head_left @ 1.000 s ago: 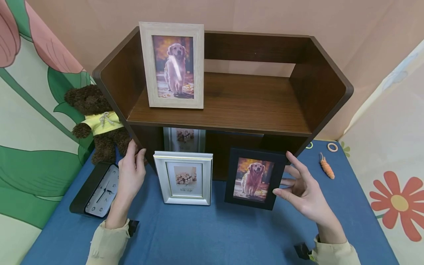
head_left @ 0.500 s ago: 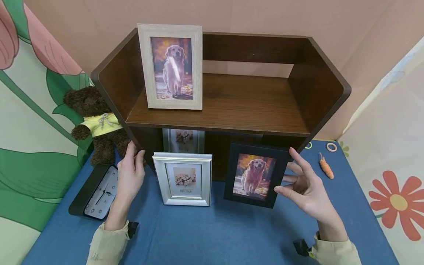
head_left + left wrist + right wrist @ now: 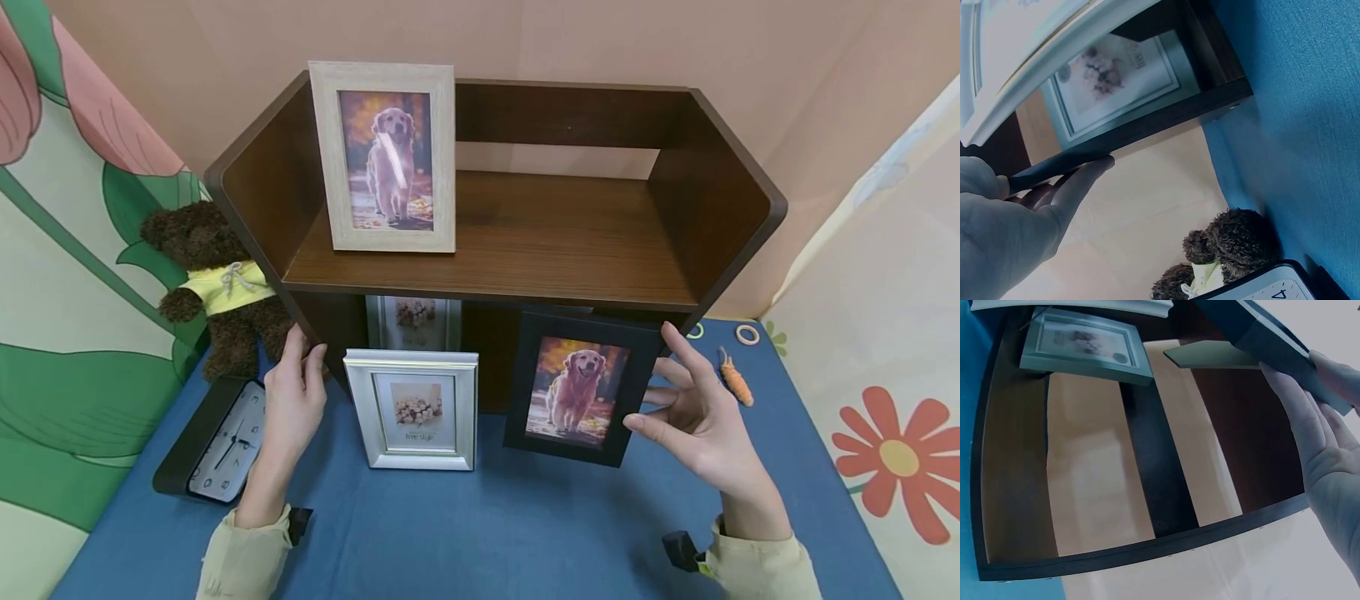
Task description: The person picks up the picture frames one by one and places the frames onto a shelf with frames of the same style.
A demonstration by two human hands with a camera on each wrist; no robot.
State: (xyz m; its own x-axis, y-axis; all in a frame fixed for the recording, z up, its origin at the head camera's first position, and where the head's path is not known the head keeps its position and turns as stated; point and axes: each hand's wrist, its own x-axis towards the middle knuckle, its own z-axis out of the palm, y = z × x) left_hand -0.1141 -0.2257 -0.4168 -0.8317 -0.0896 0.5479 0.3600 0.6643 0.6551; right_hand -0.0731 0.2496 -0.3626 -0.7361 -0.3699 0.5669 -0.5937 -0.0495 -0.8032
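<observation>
In the head view my right hand [image 3: 697, 425] grips the right edge of a black photo frame [image 3: 573, 392] with a dog picture, thumb in front. The frame tilts above the table, before the lower shelf opening. Its back stand [image 3: 1210, 355] sticks out in the right wrist view. My left hand [image 3: 296, 396] pinches the front edge of the left side panel [image 3: 1147, 122] of a dark brown wooden shelf [image 3: 570, 242]. Between the hands a silver photo frame [image 3: 412, 408] stands before the shelf. Another silver-toned frame [image 3: 1116, 81] stands inside the lower compartment.
A whitewashed photo frame [image 3: 444, 158] stands on the upper shelf, at the left. Left of the shelf are a brown teddy bear [image 3: 236, 287] and a black clock [image 3: 225, 442]. A toy carrot [image 3: 737, 379] and small rings [image 3: 747, 334] lie on the blue table [image 3: 420, 542] at the right.
My right hand has raised the black photo frame slightly, nearer the upper shelf's front edge. My left hand keeps its hold on the side panel. The head view has shifted a little.
</observation>
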